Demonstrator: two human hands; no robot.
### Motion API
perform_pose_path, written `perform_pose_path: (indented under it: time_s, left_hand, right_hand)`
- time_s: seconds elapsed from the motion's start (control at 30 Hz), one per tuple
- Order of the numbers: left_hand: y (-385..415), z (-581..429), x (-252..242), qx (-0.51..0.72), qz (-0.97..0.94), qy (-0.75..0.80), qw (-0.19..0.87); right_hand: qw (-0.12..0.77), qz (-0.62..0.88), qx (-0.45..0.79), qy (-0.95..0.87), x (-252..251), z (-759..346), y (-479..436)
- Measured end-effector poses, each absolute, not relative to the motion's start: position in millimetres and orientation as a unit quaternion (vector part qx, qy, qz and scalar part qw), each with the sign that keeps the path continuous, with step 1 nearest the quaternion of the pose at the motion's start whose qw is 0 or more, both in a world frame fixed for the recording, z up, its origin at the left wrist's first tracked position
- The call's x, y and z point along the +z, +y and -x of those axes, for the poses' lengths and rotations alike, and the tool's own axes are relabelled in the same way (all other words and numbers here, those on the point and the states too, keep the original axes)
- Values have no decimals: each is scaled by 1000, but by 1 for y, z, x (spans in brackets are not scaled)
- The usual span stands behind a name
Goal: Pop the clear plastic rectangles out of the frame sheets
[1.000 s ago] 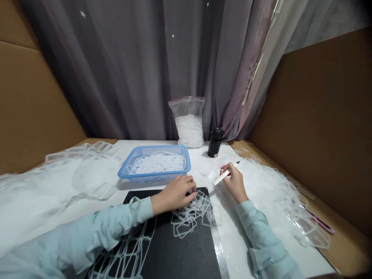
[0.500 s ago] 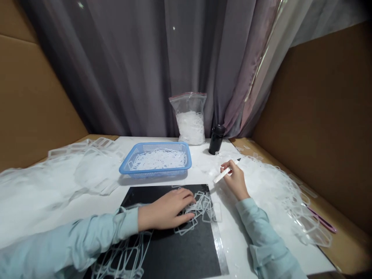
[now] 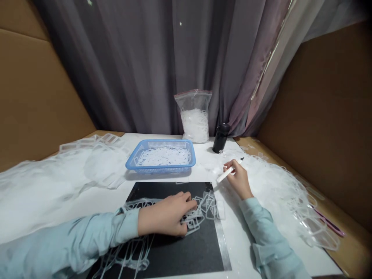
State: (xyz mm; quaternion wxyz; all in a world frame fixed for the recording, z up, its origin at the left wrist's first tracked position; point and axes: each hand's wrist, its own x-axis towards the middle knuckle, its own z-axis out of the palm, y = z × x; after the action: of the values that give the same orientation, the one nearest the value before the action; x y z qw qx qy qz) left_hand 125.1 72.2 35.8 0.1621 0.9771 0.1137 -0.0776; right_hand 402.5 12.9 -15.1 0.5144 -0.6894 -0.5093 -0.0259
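Observation:
My left hand [image 3: 167, 214] is over the black mat [image 3: 186, 254], its fingers curled into a small pile of clear plastic rectangular frames [image 3: 207, 203]. Some frames are between the thumb and fingers; others spill past the mat's right edge. Under my left forearm lies a clear plastic lattice sheet [image 3: 128, 254], partly hidden by the sleeve. To the right, above the white tabletop, my right hand [image 3: 240, 180] is closed around a slim white pen-like tool [image 3: 223, 175]. Its dark tip points up and away; what kind of tool it is, I cannot tell.
Behind the mat stands a blue basket [image 3: 130, 167] filled with thin white frames. Farther back are a zip bag [image 3: 196, 124] of white pieces and a black bottle [image 3: 221, 138]. Clear plastic sheets [image 3: 95, 166] heap up at left and right. A pink-handled tool [image 3: 329, 222] lies far right.
My left hand's fingers have curled from a flatter spread and drawn some frames together. My right hand still holds the white tool. The view has shifted slightly.

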Motion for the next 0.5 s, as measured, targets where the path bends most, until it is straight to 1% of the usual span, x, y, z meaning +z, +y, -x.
perform_pose_path:
  time_s: [0.23, 0.4, 0.5]
  left_hand:
    - [89, -142, 45, -129, -951, 86, 269]
    - [111, -142, 53, -159, -912, 100, 365]
    - [125, -141, 57, -163, -895, 112, 400]
  right_hand:
    - [520, 691, -21, -502, -16, -404, 13]
    - [533, 686, -8, -495, -16, -404, 12]
    - [545, 681, 9, -488, -16, -405, 13]
